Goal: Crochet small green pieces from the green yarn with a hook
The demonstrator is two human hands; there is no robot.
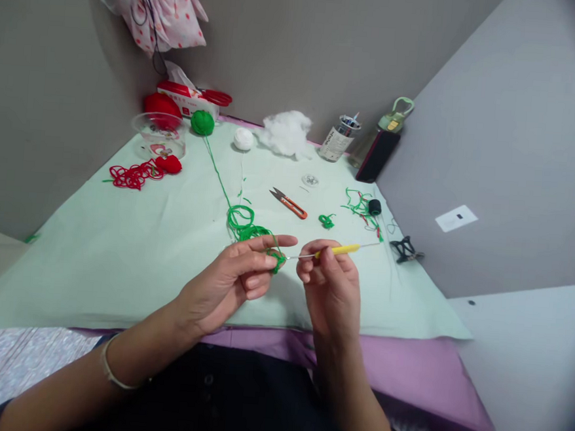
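Note:
My left hand (242,268) pinches a small green crochet piece (277,262) between thumb and fingers, its index finger stretched out with green yarn running over it. In my right hand (332,278) is a crochet hook with a yellow handle (347,248). The hook's thin metal tip reaches left to the green piece and appears to touch it. Loose coils of green yarn (242,222) lie just behind my left hand. From them a strand runs back to a green yarn ball (202,123).
Orange-handled thread snips (291,204) lie mid-table. Behind are a white yarn ball (243,139), white stuffing (286,133), a pen jar (339,139) and a bottle (392,121) with a phone (377,157). Red yarn (135,173) lies left; thread scraps (360,202) and a black stand (406,250) right.

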